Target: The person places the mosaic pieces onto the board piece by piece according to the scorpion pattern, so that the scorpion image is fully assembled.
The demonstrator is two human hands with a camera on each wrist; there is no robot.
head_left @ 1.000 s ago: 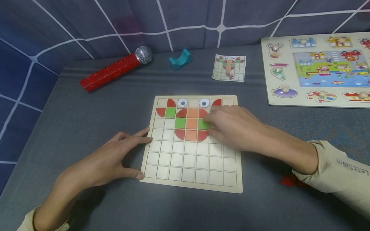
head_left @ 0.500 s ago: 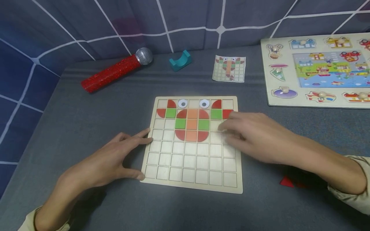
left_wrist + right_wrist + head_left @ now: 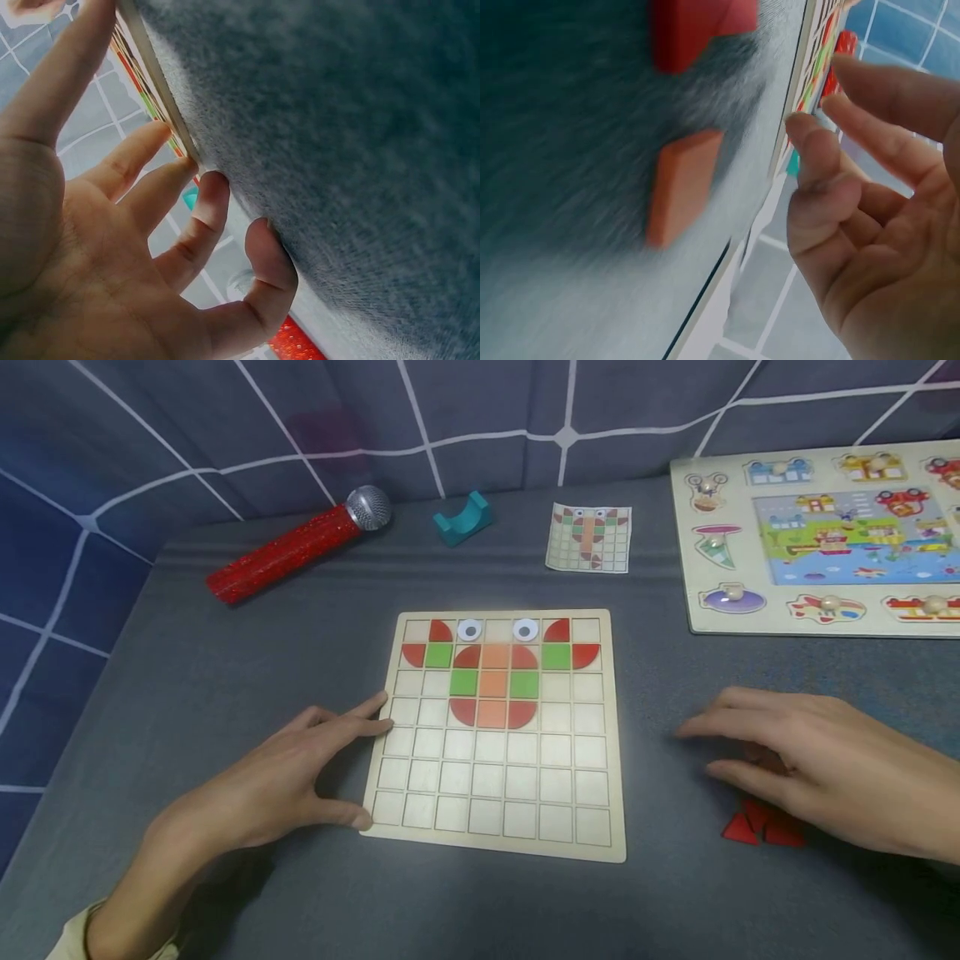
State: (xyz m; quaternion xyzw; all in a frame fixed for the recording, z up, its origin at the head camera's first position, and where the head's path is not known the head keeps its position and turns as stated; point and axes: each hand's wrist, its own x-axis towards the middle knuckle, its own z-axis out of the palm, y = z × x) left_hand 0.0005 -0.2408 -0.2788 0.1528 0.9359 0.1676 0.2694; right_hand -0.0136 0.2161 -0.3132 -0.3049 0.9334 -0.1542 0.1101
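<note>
A wooden grid board (image 3: 491, 781) lies flat in the middle of the head view. Its upper rows hold red quarter-circle tiles (image 3: 584, 656), green squares (image 3: 556, 656), orange squares (image 3: 492, 682) and two eye tiles (image 3: 470, 630). My left hand (image 3: 270, 777) rests at the board's left edge, thumb at the lower corner and fingertips higher up. My right hand (image 3: 810, 760) hovers right of the board with nothing between its loosely bent fingers. Below it lie red triangular pieces (image 3: 741, 830), partly hidden by the hand. In the right wrist view an orange piece (image 3: 684, 187) lies near a red one (image 3: 697, 30).
Behind the board lies a small pattern card (image 3: 588, 547) printed with a similar grid. A red glittery microphone (image 3: 285, 552) and a teal curved block (image 3: 463, 520) lie at the back left. A knobbed picture puzzle (image 3: 825, 552) takes up the back right, before a tiled-pattern cloth (image 3: 495, 410).
My right hand has left the board and moved right, close to the loose red pieces. The green square and red quarter-circle it covered at the board's right side now show. My left hand stays put.
</note>
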